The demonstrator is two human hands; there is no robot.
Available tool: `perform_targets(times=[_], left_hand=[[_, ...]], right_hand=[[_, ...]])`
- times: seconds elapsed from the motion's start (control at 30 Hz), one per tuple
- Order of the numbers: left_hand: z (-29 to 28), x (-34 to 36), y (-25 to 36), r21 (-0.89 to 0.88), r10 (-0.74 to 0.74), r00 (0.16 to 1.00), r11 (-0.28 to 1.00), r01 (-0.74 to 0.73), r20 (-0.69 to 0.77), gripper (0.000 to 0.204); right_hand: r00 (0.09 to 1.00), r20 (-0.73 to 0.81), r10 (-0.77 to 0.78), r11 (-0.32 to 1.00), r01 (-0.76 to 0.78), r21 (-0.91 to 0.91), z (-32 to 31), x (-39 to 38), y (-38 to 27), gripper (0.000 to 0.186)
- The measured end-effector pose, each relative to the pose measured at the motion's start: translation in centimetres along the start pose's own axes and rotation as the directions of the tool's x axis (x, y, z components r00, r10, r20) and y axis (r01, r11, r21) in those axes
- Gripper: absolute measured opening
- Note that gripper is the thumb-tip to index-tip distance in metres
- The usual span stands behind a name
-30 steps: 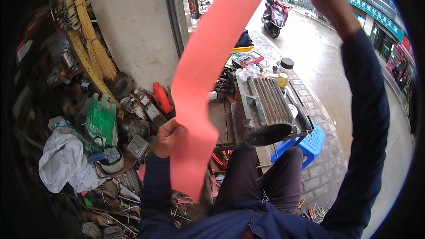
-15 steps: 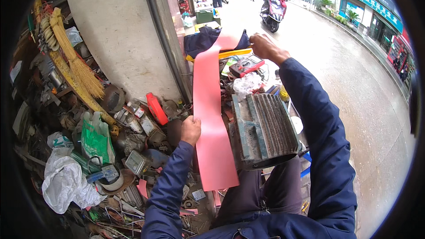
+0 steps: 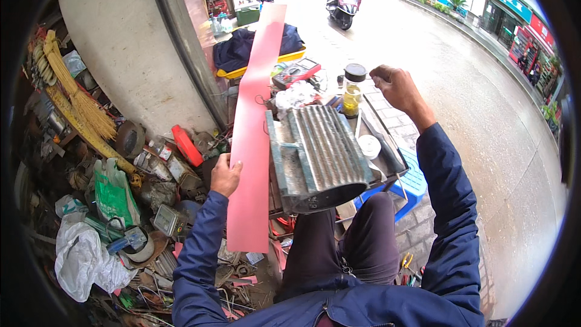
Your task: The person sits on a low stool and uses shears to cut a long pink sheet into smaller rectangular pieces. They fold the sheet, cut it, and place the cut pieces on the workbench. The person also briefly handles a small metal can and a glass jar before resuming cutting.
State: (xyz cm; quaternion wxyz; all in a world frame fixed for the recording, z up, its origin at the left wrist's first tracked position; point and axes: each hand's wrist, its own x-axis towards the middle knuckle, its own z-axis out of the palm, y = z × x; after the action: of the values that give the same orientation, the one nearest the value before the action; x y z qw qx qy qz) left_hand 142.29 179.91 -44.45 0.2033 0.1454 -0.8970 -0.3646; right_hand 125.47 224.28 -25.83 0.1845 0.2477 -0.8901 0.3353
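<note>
A: Far left?
B: Straw broom (image 3: 88,106) leaning, head down. Below it, a white plastic sack (image 3: 82,260), crumpled, and a green-and-white carrier bag (image 3: 115,191) amid scrap on the ground. Next rightward, a red plastic bottle (image 3: 187,145), tilted.

A: Left hand (image 3: 226,175)?
B: On the left edge of a long pink strip (image 3: 249,145). Fingers closed on that edge, thumb over the near face.

A: Where does the strip lie?
B: Left of centre, running lengthwise away from the person, bent partway up. Lower end hangs above the littered ground; upper end passes in front of a dark cloth (image 3: 236,51) heaped in a yellow tray (image 3: 295,56).

A: Right of the strip?
B: Finned motor housing (image 3: 324,151), round opening toward the person, on the surface (image 3: 371,121). Behind it, a clear plastic bag (image 3: 296,94) and a red-edged meter (image 3: 296,71). At its right, an upright jar (image 3: 351,97), black lid, yellow contents.

A: Right hand (image 3: 399,91)?
B: Raised, just right of the jar in view. Fingers bent, narrow gap to the thumb, nothing seen between. Contact with the jar: cannot tell. Below, a blue plastic stool (image 3: 414,175).
</note>
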Motion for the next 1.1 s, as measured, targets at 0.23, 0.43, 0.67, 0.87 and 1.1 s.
perform_targets(times=[0.23,0.43,0.67,0.87,1.1], left_hand=[[-0.7,-2.2,-0.9,-0.180,0.003,1.000,0.984,-0.001,0.012,0.041],[-2.1,-2.8,-2.3,-0.248,-0.044,0.999,0.968,0.037,-0.026,0.041],[-4.4,-5.0,-2.6,-0.476,-0.158,0.987,0.869,0.131,-0.016,0.035],[-5.9,-5.8,-1.1,-0.540,-0.073,0.992,0.842,0.005,-0.105,0.030],[-11.2,-8.6,2.9,-0.525,-0.009,0.955,0.837,-0.156,-0.297,0.033]], right_hand=[[0.957,-0.009,0.288,0.957,-0.289,-0.042,5.1,-0.2,8.1,0.053],[0.899,-0.007,0.438,0.880,-0.427,0.206,11.2,2.3,9.8,0.098],[0.925,-0.063,0.375,0.887,-0.339,0.313,15.1,3.0,9.6,0.078],[0.934,-0.301,0.195,0.946,-0.097,0.310,15.9,4.0,11.1,0.051],[0.980,-0.161,-0.113,0.870,0.176,0.460,1.8,5.3,6.5,0.049]])
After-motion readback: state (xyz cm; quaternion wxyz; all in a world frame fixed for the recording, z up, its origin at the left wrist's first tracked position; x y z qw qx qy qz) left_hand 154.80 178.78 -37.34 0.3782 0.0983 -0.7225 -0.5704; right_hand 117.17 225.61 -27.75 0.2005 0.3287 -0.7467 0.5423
